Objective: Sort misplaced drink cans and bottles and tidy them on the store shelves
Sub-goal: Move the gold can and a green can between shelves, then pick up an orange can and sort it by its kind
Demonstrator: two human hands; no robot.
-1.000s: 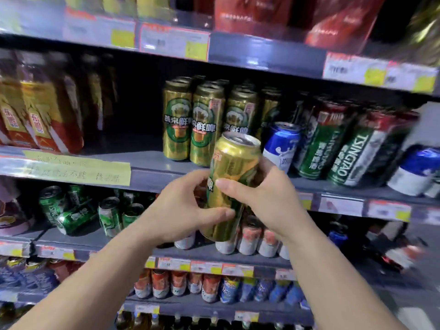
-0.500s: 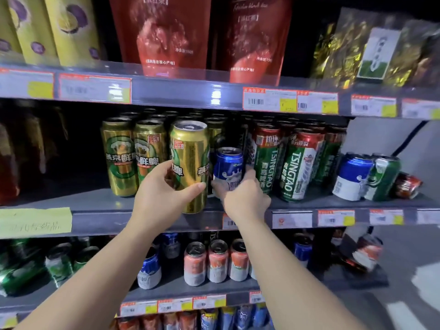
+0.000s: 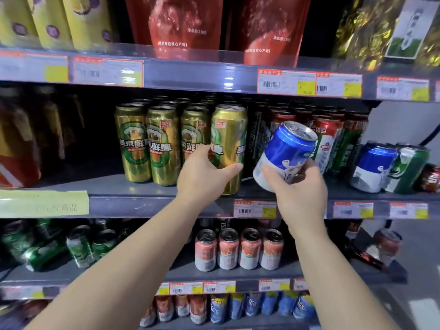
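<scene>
So we're facing grey metal store shelving, dim, with orange-edged price tags [image 3: 287,82] along each clear-fronted shelf lip. Our left hand [image 3: 204,176] is curled round the lower half of a tall gold beer can [image 3: 229,139], thumb on its right side; the can stands upright at the front edge of the middle shelf [image 3: 133,206], just right of three matching gold cans [image 3: 154,144]. Our right hand [image 3: 298,186] grips a short blue-and-white can [image 3: 285,151] from below, fingers wrapped round its base; it's tilted right, lifted off the shelf in front of the red-and-green Tsingtao cans [image 3: 333,144]. Further right on the same shelf, another blue-and-white can [image 3: 371,165] leans beside a green can [image 3: 409,167]. Top shelf: yellow pouches [image 3: 59,20], red pouches [image 3: 181,25], gold foil bags [image 3: 381,32]. A yellow paper label [image 3: 42,203] is taped to the middle lip at left. Lower shelf: toppled green cans [image 3: 42,246] left, four upright orange-and-white cans [image 3: 238,248] centre. Bottom row is blurred, mixed orange and blue cans [image 3: 238,308].
</scene>
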